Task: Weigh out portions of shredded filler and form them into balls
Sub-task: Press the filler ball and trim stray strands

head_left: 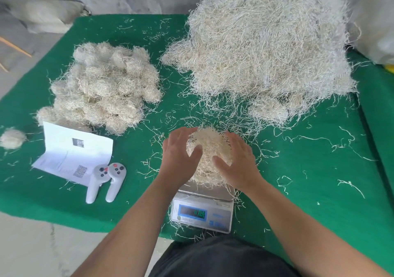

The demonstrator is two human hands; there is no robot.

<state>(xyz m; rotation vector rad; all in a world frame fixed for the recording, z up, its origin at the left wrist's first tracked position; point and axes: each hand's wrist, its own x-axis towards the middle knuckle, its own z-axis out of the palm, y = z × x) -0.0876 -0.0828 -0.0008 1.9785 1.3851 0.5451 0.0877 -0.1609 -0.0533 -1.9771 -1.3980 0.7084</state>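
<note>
A loose clump of pale shredded filler (pixel 210 146) sits on the pan of a small digital scale (pixel 202 210) at the table's front edge. My left hand (pixel 180 155) cups the clump's left side and my right hand (pixel 235 159) cups its right side, fingers spread and fairly straight against the strands. The scale's blue display is lit, its digits blurred. A big heap of loose filler (pixel 270 46) rises at the back right. A pile of several formed balls (pixel 102 87) lies at the left, and one single ball (pixel 12 138) sits by the left edge.
A green felt cloth (pixel 319 181) covers the table, strewn with stray strands. A folded white paper sheet (pixel 72 155) and two white hand controllers (pixel 106 181) lie left of the scale. A grey sack (pixel 42 12) and a white bag (pixel 375 21) stand beyond the table.
</note>
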